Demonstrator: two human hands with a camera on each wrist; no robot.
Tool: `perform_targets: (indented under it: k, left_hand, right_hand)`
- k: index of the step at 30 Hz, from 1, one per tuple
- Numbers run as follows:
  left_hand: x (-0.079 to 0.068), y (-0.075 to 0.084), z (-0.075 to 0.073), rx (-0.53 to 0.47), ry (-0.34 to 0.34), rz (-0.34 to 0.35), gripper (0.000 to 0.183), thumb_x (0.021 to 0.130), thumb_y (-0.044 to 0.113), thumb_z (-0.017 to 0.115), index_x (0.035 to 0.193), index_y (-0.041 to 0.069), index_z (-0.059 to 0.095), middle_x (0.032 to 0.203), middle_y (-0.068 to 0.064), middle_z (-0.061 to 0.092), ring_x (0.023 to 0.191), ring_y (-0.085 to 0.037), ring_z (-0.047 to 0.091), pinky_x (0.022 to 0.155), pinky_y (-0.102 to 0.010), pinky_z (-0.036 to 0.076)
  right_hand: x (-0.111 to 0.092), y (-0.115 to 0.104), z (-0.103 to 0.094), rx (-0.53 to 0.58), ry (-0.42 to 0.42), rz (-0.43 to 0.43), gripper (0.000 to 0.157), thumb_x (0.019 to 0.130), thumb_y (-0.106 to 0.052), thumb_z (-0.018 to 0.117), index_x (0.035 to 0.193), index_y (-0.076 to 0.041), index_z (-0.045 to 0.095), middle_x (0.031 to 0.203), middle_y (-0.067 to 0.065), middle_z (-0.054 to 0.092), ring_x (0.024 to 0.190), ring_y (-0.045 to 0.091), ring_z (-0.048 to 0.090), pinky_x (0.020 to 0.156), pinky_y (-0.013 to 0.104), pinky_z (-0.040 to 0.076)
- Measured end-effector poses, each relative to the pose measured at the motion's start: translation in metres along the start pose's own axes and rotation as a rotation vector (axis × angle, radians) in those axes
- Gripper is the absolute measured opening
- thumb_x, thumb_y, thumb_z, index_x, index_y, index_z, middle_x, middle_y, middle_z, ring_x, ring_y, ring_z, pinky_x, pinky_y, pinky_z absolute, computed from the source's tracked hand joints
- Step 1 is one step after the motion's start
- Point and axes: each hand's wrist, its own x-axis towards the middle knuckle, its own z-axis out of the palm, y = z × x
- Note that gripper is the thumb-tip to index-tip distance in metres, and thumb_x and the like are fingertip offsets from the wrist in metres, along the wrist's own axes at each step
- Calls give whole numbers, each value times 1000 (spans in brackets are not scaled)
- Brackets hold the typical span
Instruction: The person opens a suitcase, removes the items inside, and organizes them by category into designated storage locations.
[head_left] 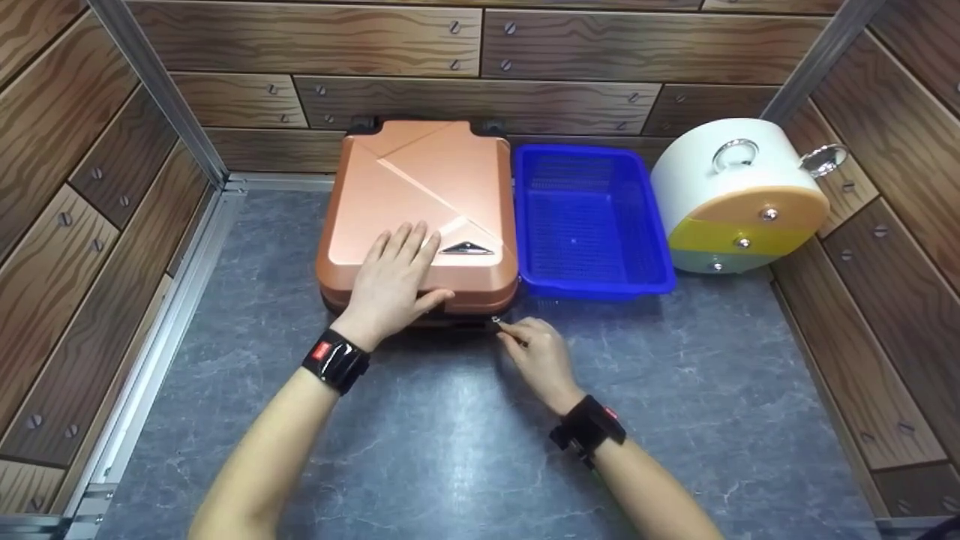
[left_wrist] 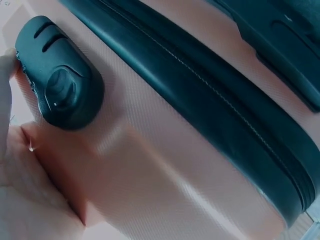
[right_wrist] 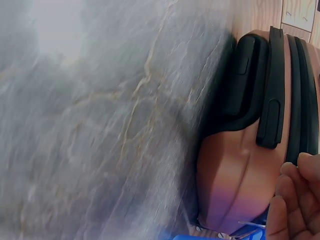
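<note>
A rose-gold hard-shell suitcase (head_left: 427, 195) lies flat on the floor. My left hand (head_left: 390, 289) rests on the front part of its lid, fingers straight and thumb stretched toward the front edge. Close to that thumb, the left wrist view shows a black combination lock (left_wrist: 62, 75) and the dark zipper band (left_wrist: 200, 85). At the front right corner my right hand (head_left: 541, 360) pinches a small zipper pull (head_left: 496, 320) between thumb and forefinger. In the right wrist view, those fingertips are right at the zipper band (right_wrist: 302, 95), beside the black carry handle (right_wrist: 274, 95).
A blue plastic basket (head_left: 592, 289) stands directly right of the suitcase. Beyond it is a white round-topped drawer box (head_left: 720, 165) with orange, yellow and green fronts. Wood-patterned walls (head_left: 390, 41) enclose the grey marbled floor (head_left: 450, 465) at the back and sides.
</note>
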Motion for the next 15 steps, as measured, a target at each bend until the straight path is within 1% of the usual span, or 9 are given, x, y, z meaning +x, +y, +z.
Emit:
perform_targets:
  k: [3,6,8,11,13,15]
  left_hand:
    - [-3,-5,-3,-31,-4,18,95,93,72,53,162,11,28,167,-15,24,154,-32,18,125,-51,8]
    - [-9,-17,-6,-47,-15,16,98,92,73,53,162,10,26,167,-14,22,155,-32,16,125,-52,6]
    - [-15,-28,-8,-50,-25,-6,98,92,74,53,162,10,26,167,-14,21,155,-32,14,124,-53,3]
    - [-27,-49,-10,-58,-31,-58,100,91,75,52,162,10,27,167,-14,20,155,-34,12,124,-53,-2]
    - [-37,-62,-12,-93,-23,-96,101,90,74,55,162,9,27,167,-15,18,155,-35,9,124,-52,-3]
    - [-46,-74,-13,-150,-5,-129,102,89,72,59,162,9,27,168,-15,17,156,-35,8,124,-52,0]
  right_hand:
    - [0,2,-1,0,-14,6,18,87,-10,82,105,-6,80,87,1,74,79,18,66,73,34,56]
    - [0,3,-2,-7,-24,10,19,88,-11,82,106,-7,80,89,1,74,80,18,66,73,33,56]
    - [0,3,-2,-9,-22,9,19,87,-12,82,106,-7,80,89,1,74,80,18,66,72,33,55]
    - [0,4,-2,-6,-15,5,19,86,-12,83,104,-7,80,90,2,75,80,18,66,71,33,55]
    - [0,4,-3,-5,-10,3,18,86,-12,83,103,-7,80,90,2,75,79,18,66,71,33,55]
    - [1,4,-3,-2,-2,7,17,85,-12,84,101,-7,81,89,2,75,79,18,66,71,33,55]
